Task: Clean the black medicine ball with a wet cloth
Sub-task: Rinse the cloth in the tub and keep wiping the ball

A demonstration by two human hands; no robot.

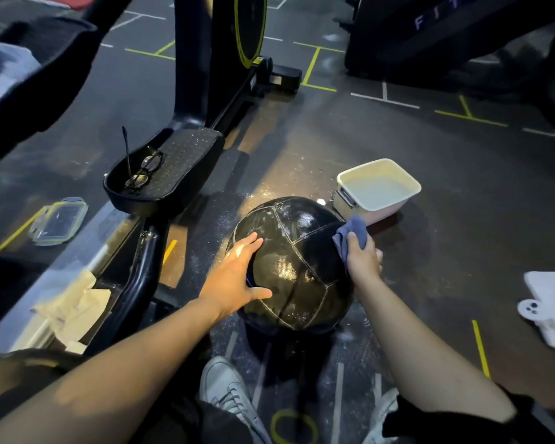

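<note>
A black medicine ball (297,261) with pale stitched seams sits on the dark gym floor in front of my feet; its surface glistens and carries white specks. My left hand (237,277) lies flat against the ball's left side, fingers spread, bracing it. My right hand (362,257) presses a crumpled blue cloth (353,233) against the ball's upper right side. Part of the cloth is hidden under my fingers.
A white tub of water (378,187) stands just behind the ball to the right. An exercise machine's pedal (170,165) holding eyeglasses (143,171) is at left. A clear lid (58,221), crumpled paper (74,306) and a white object (548,302) lie on the floor.
</note>
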